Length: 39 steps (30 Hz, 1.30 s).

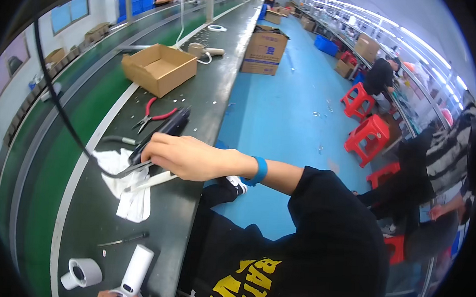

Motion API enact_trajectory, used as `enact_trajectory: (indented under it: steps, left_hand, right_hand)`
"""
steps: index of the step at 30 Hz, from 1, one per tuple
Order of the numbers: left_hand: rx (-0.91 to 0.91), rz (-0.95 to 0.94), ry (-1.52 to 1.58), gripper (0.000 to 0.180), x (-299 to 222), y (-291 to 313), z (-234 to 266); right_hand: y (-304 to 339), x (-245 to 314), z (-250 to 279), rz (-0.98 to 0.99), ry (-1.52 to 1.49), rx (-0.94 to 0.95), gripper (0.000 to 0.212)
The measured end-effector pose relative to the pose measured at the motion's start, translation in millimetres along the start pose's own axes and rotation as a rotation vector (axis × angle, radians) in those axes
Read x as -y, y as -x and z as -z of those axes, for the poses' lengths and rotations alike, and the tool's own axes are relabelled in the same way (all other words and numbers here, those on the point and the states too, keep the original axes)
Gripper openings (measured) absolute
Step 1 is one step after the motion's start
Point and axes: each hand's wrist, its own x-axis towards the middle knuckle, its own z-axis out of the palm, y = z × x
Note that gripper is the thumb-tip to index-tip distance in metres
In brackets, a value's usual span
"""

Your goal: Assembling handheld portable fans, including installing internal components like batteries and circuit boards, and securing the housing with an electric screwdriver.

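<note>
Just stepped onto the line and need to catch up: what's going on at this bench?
A person in a black shirt works at a long dark workbench. Their right hand, with a blue wristband, grips a black corded handheld device lying over a crumpled white cloth. At the bottom edge, the left hand is barely visible beside a white cylindrical appliance body. Red-handled pliers and an open cardboard box sit farther along.
</note>
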Motion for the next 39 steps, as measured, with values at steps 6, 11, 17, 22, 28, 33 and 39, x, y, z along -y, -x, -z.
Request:
enact_trajectory:
  steps: [6,11,17,22,28,33,39]
  left_hand:
    - [-0.060,0.200,0.121,0.041,-31,34,-57]
    - [-0.061,0.187,0.027,0.038,-54,40,-80]
    - [-0.087,0.243,0.103,0.041,-63,54,-89]
    - [-0.112,0.228,0.172,0.040,-62,51,-95]
    - [-0.173,0.181,0.181,0.042,-60,52,-98]
    - [-0.188,0.192,0.167,0.036,-63,51,-102]
    - [-0.143,0.284,0.204,0.033,-70,51,-101]
  right_hand:
    - [23,41,15,0.249,-0.202,0.333,0.025]
    - [40,57,-1,0.298,-0.200,0.469,0.012]
    - [31,72,-15,0.480,0.022,0.529,0.011]
    - [22,76,-13,0.583,0.155,0.543,0.011]
    - [27,50,-16,0.382,-0.054,0.392,0.010]
    - [16,-9,-19,0.068,0.120,0.227,0.024]
    - [-9,-68,-28,0.027,0.435,0.168,0.028]
